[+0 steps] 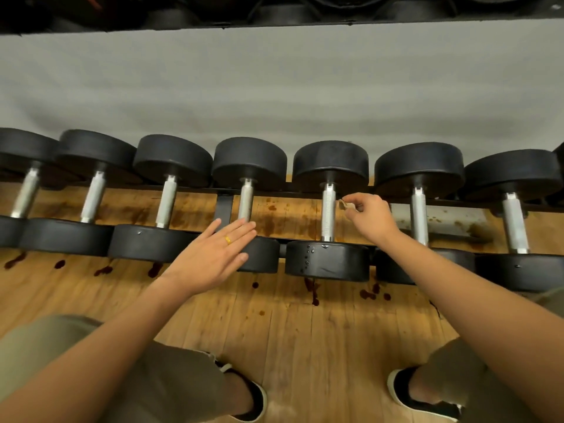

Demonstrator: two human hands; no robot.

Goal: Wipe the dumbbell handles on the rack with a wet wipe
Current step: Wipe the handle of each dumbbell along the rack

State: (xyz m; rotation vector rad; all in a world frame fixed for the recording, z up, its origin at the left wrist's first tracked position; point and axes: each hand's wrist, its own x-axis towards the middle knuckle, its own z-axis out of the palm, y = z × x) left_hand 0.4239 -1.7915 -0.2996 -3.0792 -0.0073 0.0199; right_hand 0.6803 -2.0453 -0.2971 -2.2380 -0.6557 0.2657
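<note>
Fingers (355, 204) of right hand (370, 218): pinched narrow on a small crumpled wet wipe (344, 204), held just right of the fifth dumbbell handle (328, 212) from the left, touching or nearly so — cannot tell which. Left hand (213, 253): flat, fingers spread and extended, holding nothing, laid over the near head of the fourth dumbbell (248, 161).

Wipe — light, limp, probably damp; best pinched in a wad as now, or wrapped round the bar for full contact.

Handles — stiff metal, knurled, grippy when dry, likely slicker when wet; dumbbells judged heavy and best left seated on the rack (224, 209).

Long axis of each handle: near to far, black heads at both ends; row of dumbbells runs left to right above the wooden floor (274, 331). Stroke direction judged along the bar.
</note>
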